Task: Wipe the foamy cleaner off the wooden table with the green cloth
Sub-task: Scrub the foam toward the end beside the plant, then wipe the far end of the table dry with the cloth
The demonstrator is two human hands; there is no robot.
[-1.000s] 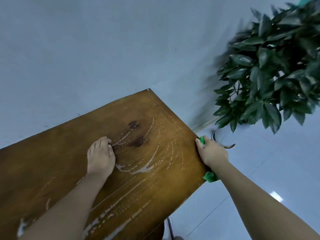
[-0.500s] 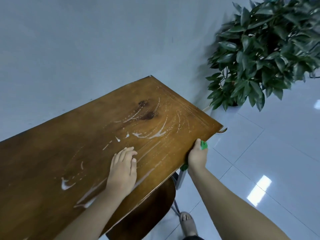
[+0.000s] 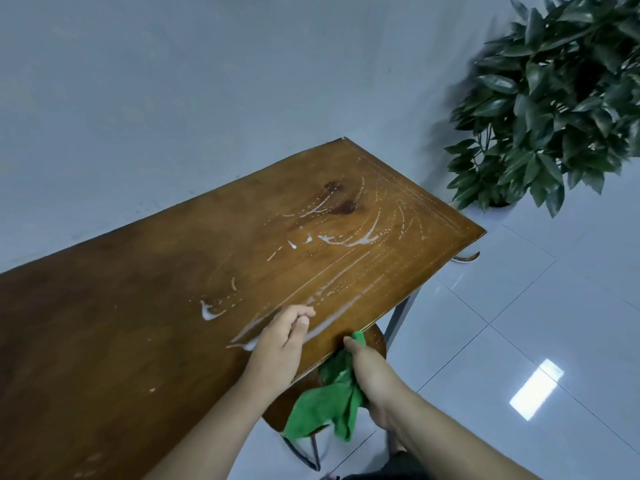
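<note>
The wooden table [image 3: 145,323] runs from lower left to upper right, its top streaked with white foamy cleaner [image 3: 349,239], with another smear [image 3: 207,311] nearer me. My left hand [image 3: 280,344] lies on the tabletop near the front edge, fingers loosely curled, holding nothing. My right hand [image 3: 370,375] is at the table's front edge, gripping the green cloth [image 3: 329,407], which hangs down below the edge. The thumb presses a cloth corner against the edge.
A round wooden stool [image 3: 375,341] with metal legs stands under the table's front edge. A large leafy potted plant [image 3: 554,105] stands beyond the table's right end. A grey wall runs behind the table; white glossy floor tiles [image 3: 519,323] lie to the right.
My right hand has slid along the front edge toward me with the cloth, which now hangs loose. My left hand has shifted toward the front edge.
</note>
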